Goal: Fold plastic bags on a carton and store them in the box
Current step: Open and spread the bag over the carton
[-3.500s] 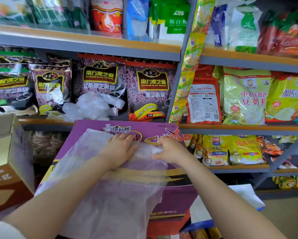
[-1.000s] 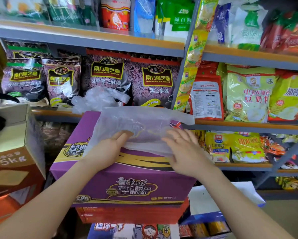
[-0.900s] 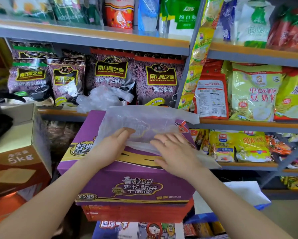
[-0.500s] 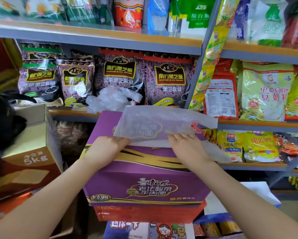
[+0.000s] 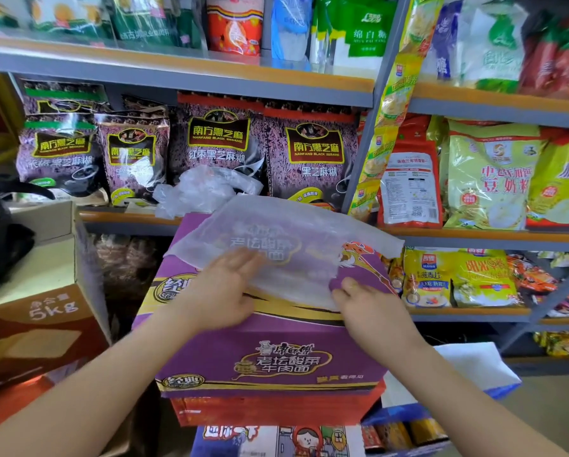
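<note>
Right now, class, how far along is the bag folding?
Done: the clear bag lies partly folded on the purple carton. In hand: the left hand presses it flat while the right hand holds its near edge. Left: finish folding, store it in the brown box, then fold the crumpled bags on the shelf.

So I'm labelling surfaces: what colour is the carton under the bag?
Purple carton with gold bands and lettering, clearest in the head view.

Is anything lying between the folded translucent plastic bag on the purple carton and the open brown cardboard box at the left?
Nothing visible: the translucent plastic bag lies on the purple carton; only open space separates it from the brown cardboard box.
</note>
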Demonstrator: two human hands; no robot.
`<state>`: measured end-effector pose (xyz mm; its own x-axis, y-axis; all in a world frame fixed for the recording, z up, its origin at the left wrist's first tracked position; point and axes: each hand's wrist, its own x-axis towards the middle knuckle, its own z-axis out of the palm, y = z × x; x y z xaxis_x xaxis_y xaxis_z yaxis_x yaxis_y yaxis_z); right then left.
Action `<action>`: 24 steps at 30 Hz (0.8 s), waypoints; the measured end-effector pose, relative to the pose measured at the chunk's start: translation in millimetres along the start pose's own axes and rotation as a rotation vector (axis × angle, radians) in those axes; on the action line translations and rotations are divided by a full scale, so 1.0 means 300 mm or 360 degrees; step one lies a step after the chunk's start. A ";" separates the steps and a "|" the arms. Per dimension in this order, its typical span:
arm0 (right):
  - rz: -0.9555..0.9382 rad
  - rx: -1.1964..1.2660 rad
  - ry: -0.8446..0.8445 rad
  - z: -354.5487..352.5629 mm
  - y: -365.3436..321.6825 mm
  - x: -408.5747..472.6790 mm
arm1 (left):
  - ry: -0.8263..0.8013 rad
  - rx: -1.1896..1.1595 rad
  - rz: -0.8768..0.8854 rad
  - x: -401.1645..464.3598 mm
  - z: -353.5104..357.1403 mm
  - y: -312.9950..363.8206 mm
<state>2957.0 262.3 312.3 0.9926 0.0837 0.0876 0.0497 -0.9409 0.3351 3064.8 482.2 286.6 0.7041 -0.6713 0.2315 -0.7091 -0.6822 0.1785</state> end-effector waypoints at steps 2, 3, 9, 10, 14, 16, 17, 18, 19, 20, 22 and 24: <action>-0.0165 0.0142 -0.0074 -0.044 -0.070 -0.014 | 0.0058 -0.0110 0.0284 -0.030 0.042 0.106; -0.0245 0.0266 -0.0116 -0.052 -0.095 -0.024 | 0.0123 -0.0103 0.0386 -0.044 0.068 0.144; -0.0320 0.1409 -0.0118 -0.102 0.013 0.027 | 0.0130 -0.0482 0.0381 -0.110 0.112 0.128; -0.0231 0.1532 -0.0020 -0.094 0.059 0.056 | 0.0105 -0.0680 0.0286 -0.123 0.103 0.099; -0.0087 0.2023 -0.0126 -0.022 0.218 0.140 | 0.0151 -0.1575 -0.0173 -0.159 0.013 0.040; -0.0061 0.2320 -0.0285 0.013 0.255 0.139 | 0.0294 -0.2020 -0.0728 -0.144 -0.006 0.017; -0.0076 0.2352 -0.0292 0.037 0.264 0.136 | 0.0345 -0.2144 -0.0997 -0.130 -0.006 0.007; -0.0102 0.2309 -0.0291 0.052 0.267 0.125 | 0.0369 -0.2144 -0.1232 -0.115 -0.008 0.005; -0.0123 0.2238 -0.0316 0.079 0.266 0.117 | 0.0370 -0.2044 -0.1390 -0.101 -0.005 -0.006; -0.0187 0.2144 -0.0360 0.095 0.253 0.105 | 0.0359 -0.1914 -0.1487 -0.085 -0.004 -0.018; -0.0452 0.1795 -0.0407 0.141 0.227 0.083 | 0.0302 -0.1721 -0.1553 -0.063 -0.007 -0.037; -0.0564 0.1556 -0.0429 0.173 0.203 0.057 | 0.0215 -0.1652 -0.1561 -0.048 0.003 -0.060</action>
<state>2982.8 189.5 285.6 0.8900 0.4407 -0.1171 0.2875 -0.7417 -0.6059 3067.3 503.8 279.3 0.9491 0.0106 -0.3149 0.3044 -0.2893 0.9076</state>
